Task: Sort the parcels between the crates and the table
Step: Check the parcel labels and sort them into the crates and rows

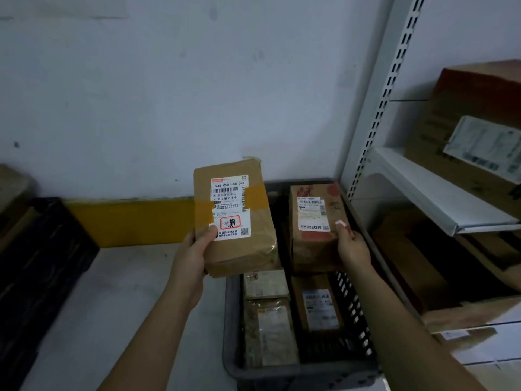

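1. The left hand (197,246) gripped a taped brown parcel (236,218) by its near left corner, thumb curled onto the label face, fingers hidden behind.
2. The right hand (351,246) gripped a printed parcel (315,230) at its near right corner, thumb on the top face.
3. Both parcels were held above the far end of the grey crate (301,373). The taped one overhung the crate's left rim, towards the table top (127,292).
4. Each parcel's long axis ran from near to far, label side up.
5. Further parcels (267,331) lay inside the crate, below the hands.
6. A dark crate (39,263) stood at the far left, well apart.
7. Judgement: the left hand was nearer the table, so the taped parcel could be set down leftwards; the printed one hung directly over the crate.
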`<state>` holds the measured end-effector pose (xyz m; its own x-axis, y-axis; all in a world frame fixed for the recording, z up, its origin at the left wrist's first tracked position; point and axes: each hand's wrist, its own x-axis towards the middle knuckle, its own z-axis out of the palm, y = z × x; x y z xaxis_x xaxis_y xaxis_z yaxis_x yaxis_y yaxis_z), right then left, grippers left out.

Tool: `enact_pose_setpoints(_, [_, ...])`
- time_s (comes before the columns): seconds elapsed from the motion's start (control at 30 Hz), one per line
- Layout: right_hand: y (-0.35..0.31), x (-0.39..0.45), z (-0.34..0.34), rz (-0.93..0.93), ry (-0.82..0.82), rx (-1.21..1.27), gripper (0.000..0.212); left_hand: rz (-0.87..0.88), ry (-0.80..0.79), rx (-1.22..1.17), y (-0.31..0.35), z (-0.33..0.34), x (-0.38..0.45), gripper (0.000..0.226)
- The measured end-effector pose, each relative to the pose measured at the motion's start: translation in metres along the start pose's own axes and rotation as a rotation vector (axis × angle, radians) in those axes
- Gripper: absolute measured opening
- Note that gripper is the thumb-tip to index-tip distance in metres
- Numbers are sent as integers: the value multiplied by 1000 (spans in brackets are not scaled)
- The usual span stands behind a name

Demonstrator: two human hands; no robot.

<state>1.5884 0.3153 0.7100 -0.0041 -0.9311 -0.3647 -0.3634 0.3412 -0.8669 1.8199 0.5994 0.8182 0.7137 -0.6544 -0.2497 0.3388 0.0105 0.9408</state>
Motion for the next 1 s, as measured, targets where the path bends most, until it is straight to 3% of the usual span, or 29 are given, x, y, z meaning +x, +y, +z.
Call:
enact_pose_setpoints(0.23, [-3,7,17,-12,41,-166,85,-11,3,29,-5,16,5,34])
enact_pose_setpoints(0.53, [-11,-2,29,-8,118,-299,77,-12,7,84,-8,29,15,31])
enact_pose_setpoints(0.63, [-18,-36,29,-190,189,-360,69,1,5,95,-6,38,19,29])
enact_pose_setpoints(0.73, [-35,-81,28,-467,204,-217,66,8,-9,87,-5,49,20,29])
enact_pose_setpoints(0.8, [-46,-109,27,-486,-14,-41,72,7,-19,82,-6,53,21,31])
enact_pose_setpoints(0.9, [-54,-135,28,-187,-529,264,60,-4,-12,77,-8,56,24,29])
enact_pose_setpoints(1.0, [-56,-139,21,-186,-597,285,57,5,-36,123,-9,58,27,29])
